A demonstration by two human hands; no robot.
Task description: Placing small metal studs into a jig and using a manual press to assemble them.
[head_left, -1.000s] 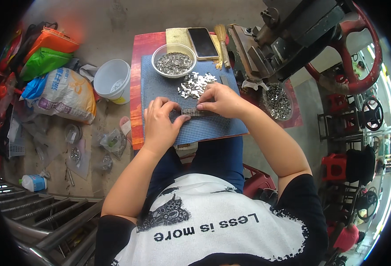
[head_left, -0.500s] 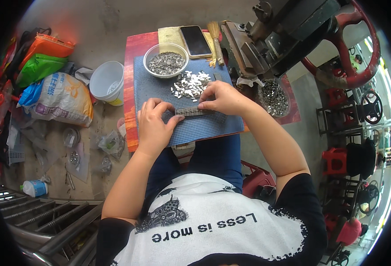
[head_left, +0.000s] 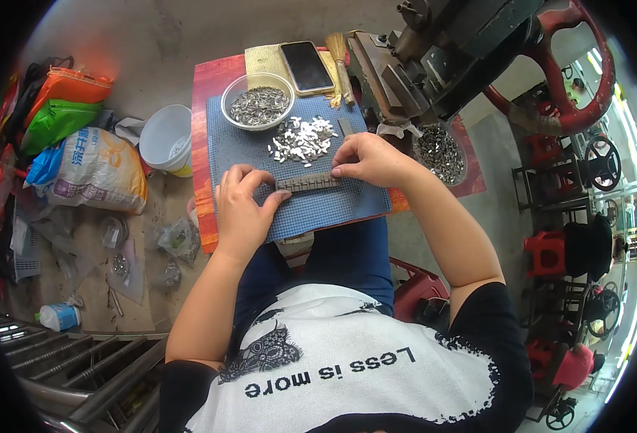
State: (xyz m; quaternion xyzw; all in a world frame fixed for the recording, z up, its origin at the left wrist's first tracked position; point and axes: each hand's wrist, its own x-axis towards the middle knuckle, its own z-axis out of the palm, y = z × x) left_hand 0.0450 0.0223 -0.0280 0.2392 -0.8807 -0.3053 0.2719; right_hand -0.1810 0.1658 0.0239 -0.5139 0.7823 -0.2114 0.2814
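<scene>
A narrow grey metal bar with a row of slots (head_left: 308, 182) lies crosswise on the blue textured mat (head_left: 318, 209). My left hand (head_left: 243, 209) closes thumb and fingers around its left end. At the right end, my right hand (head_left: 373, 162) has thumb and index finger pinched against the bar; whether a small piece is between them is hidden. Just beyond the bar is a loose pile of small white pieces (head_left: 304, 141). Behind it stands a clear round bowl (head_left: 258, 107) full of small silvery metal parts. A small flat grey block (head_left: 345, 127) lies beyond my right hand.
At the table's far edge lie a phone (head_left: 306, 66) and a straw brush (head_left: 340, 68). A heavy press (head_left: 434, 65) with a red handwheel (head_left: 571, 119) rises on the right, beside a container of dark metal parts (head_left: 440, 155). A white bucket (head_left: 165, 141) stands left of the table.
My right fingers have slid right along the slotted bar to its end, uncovering more of it. My left hand stays at the left end. The whole view has shifted slightly.
</scene>
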